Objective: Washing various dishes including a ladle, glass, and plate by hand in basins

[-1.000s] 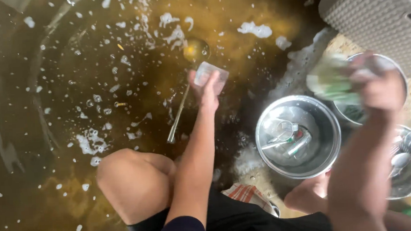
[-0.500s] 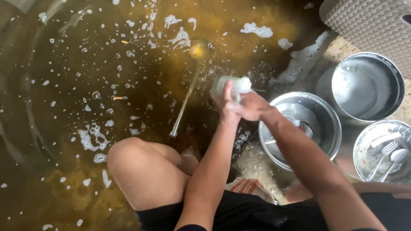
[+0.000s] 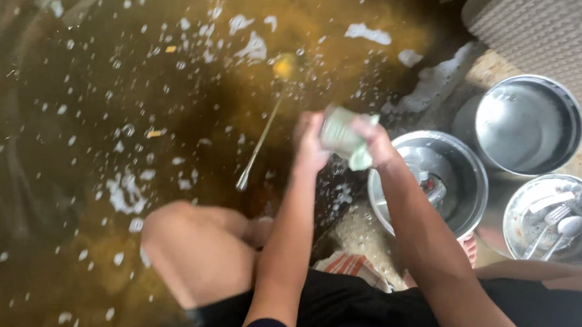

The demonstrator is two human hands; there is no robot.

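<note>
both hands are meeting over the murky, foamy water: left hand [image 3: 310,145] is gripping a small glass [image 3: 337,128], right hand [image 3: 376,145] is pressing a pale sponge [image 3: 361,158] against it, beside a steel bowl [image 3: 464,193].

Wet floor [image 3: 76,277]: foam flecks, long spoon [image 3: 262,135], three steel bowls [image 3: 433,182], grey basket [image 3: 538,27].

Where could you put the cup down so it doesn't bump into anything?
The metal bowl beside the woven basket looks empty. The bowl under the right hand holds only something small. The bowl holding spoons is crowded. Left is foamy brown water with a ladle.
</note>
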